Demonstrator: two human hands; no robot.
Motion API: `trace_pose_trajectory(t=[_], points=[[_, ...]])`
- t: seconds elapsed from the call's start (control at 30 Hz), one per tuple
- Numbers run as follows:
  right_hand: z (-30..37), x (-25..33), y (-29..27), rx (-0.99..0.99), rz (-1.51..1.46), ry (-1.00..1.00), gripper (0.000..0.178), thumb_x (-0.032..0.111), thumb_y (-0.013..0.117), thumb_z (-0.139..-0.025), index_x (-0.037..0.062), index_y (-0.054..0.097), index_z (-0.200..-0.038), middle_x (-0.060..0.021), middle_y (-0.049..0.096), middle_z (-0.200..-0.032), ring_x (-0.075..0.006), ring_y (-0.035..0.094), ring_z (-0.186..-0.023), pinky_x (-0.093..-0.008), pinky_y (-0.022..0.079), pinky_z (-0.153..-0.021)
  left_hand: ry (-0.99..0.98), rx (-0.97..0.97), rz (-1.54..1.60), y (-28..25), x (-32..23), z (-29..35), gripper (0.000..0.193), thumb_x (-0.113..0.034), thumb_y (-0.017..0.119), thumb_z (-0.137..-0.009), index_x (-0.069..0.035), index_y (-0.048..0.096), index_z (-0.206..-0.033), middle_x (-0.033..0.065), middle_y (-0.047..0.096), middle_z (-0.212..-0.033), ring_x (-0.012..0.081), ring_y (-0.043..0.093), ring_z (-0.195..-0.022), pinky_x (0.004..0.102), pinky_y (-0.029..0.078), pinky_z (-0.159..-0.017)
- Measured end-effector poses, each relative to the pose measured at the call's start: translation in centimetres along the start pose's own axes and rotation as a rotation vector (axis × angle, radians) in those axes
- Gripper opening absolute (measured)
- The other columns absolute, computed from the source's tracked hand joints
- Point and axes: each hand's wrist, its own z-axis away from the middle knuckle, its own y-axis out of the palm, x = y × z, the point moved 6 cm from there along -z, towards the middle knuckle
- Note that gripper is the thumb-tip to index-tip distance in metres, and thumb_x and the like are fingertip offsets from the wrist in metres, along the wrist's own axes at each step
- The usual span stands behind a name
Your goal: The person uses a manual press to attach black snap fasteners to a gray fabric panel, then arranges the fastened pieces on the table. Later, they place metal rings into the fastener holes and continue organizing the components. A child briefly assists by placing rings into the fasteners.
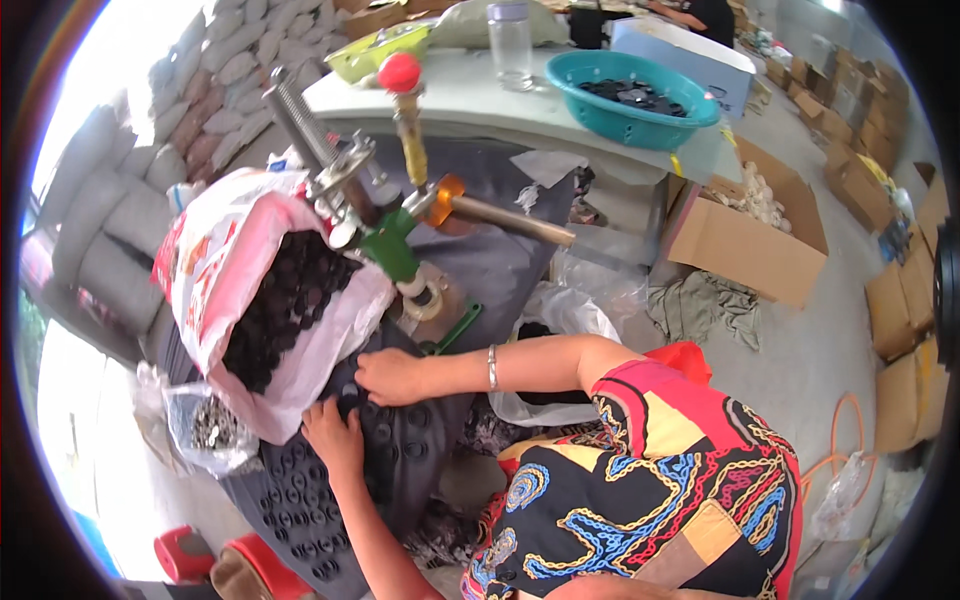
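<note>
A dark grey cloth (300,480) lies before me, with several small black round pieces (300,520) set out on it. My left hand (333,437) is bent over the cloth, fingers curled down beside a black round piece (349,392). Just above it, my right hand (392,377) has its fingers drawn together near the same piece; what they pinch is hidden. Close beyond my hands stands a hand press (392,245) with a green body, a metal lever and a red knob. An open white-and-red sack (220,290) of black pieces leans left of it.
A clear bag (212,430) of small metal parts sits by the sack. On the far table (450,95) stand a teal basin (600,120) of dark pieces, a jar (511,50) and a green basket (375,50). An open carton (750,235) is at right; red stools (183,553) stand lower left.
</note>
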Motion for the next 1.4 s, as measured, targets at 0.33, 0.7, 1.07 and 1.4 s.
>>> trace_pose_trajectory(t=[0.33, 0.7, 1.07, 1.4], points=[[2.9, -2.6, -5.6, -0.164, -0.019, 0.018, 0.028, 0.024, 0.069, -0.074, 0.0011, 0.061, -0.088, -0.0187, 0.059, -0.089, -0.0383, 0.063, -0.082, -0.0460, 0.052, -0.074, -0.041, -0.004, 0.106, -2.3, -1.0, 1.7, 0.034, -0.017, 0.075, -0.067, -0.005, 0.065, -0.098, 0.0102, 0.063, -0.093, 0.0305, 0.054, -0.098, 0.0424, 0.041, -0.081], [3.3, -0.8, -4.1, 0.066, 0.294, 0.038, 0.014, 0.009, 0.063, -0.075, 0.0014, 0.059, -0.086, -0.0162, 0.060, -0.089, -0.0348, 0.064, -0.084, -0.0450, 0.053, -0.074, -0.133, 0.051, 0.086, -1.2, -0.6, 1.7, 0.034, -0.024, 0.075, -0.072, -0.008, 0.070, -0.101, 0.0079, 0.065, -0.094, 0.0277, 0.054, -0.097, 0.0411, 0.041, -0.080], [-2.6, 1.3, -0.6, 0.034, 0.137, -0.180, 0.024, 0.016, 0.071, -0.075, 0.0035, 0.062, -0.093, -0.0145, 0.059, -0.090, -0.0337, 0.060, -0.091, -0.0428, 0.050, -0.079, -0.121, -0.138, 0.107, -1.5, -1.1, 2.6, 0.030, -0.023, 0.080, -0.066, -0.011, 0.069, -0.091, 0.0015, 0.068, -0.080, 0.0247, 0.056, -0.082, 0.0403, 0.039, -0.072], [-4.0, 1.9, -0.2, 0.080, 0.099, -0.151, 0.030, 0.015, 0.070, -0.070, 0.0013, 0.060, -0.095, -0.0173, 0.058, -0.093, -0.0342, 0.060, -0.090, -0.0431, 0.050, -0.078, -0.124, -0.253, 0.105, -2.4, -0.8, 2.9, 0.021, -0.021, 0.073, -0.074, -0.009, 0.070, -0.092, 0.0048, 0.070, -0.094, 0.0245, 0.059, -0.088, 0.0396, 0.041, -0.076]])
